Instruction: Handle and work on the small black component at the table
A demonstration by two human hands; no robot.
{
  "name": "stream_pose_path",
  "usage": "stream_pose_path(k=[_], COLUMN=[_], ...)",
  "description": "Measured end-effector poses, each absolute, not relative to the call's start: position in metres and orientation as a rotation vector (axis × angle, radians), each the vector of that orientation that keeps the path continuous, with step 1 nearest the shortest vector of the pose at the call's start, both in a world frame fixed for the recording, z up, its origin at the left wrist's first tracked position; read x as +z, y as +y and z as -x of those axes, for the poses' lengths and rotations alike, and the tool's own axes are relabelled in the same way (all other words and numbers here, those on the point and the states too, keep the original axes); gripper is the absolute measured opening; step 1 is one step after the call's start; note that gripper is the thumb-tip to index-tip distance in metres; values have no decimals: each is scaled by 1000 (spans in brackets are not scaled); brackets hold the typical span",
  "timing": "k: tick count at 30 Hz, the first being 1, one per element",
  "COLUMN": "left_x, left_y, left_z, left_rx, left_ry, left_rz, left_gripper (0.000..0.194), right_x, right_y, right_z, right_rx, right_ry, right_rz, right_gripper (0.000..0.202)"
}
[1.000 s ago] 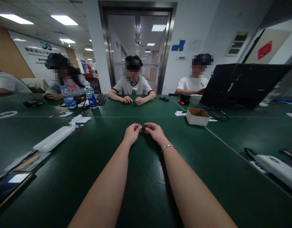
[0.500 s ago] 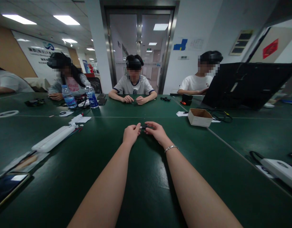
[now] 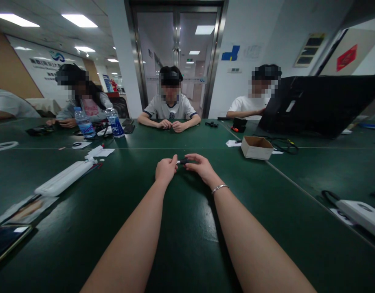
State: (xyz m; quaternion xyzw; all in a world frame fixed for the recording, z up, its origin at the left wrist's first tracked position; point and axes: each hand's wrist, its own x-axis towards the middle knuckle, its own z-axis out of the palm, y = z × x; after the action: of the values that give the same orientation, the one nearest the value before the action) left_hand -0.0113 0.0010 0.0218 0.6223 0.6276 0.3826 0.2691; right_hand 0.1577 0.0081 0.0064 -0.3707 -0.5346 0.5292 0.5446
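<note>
Both my hands meet over the green table [image 3: 187,228], straight ahead of me. Between them lies a small black object with a silver end [image 3: 183,161], too small for me to tell its kind. My left hand [image 3: 165,170] pinches the silver end between thumb and fingers. At the black end, my right hand [image 3: 202,169] has its thumb below and its fingers above, closed around the tip. A silver bracelet [image 3: 220,188] circles my right wrist.
An open cardboard box [image 3: 257,152] stands right of my hands, near cables and a black monitor [image 3: 321,106]. On the left are a white power strip [image 3: 63,179], a phone [image 3: 10,242] and two water bottles [image 3: 115,122]. Several people sit around the table.
The view has shifted slightly. My left hand has moved a little away from my right, and more of the black object shows between them.
</note>
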Motion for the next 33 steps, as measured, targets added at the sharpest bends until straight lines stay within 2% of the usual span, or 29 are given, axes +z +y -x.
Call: stream_pose_path(k=[6,12,17,22,33], left_x=[9,0,3,1,0], left_y=[10,16,15,17,21], left_z=[12,11,11,11,16], left_rx=[1171,1327,1338,1317,1200], left_ry=[1515,1208,1170,1168,1279], left_rz=[-1727,-1683,-1630,-1619,-1667], left_gripper=[50,23,17,19,40], right_x=[12,10,8,6,3], right_y=[7,9,11,12,13], right_z=[-155,-155,-155,-155,-156], right_rx=[1329,1305,1309,1297,1268], right_ry=[-1185,-1152,-1168,-1160,-1215], right_rz=[946,957,956,952,919], right_gripper=[20,24,27,28,31])
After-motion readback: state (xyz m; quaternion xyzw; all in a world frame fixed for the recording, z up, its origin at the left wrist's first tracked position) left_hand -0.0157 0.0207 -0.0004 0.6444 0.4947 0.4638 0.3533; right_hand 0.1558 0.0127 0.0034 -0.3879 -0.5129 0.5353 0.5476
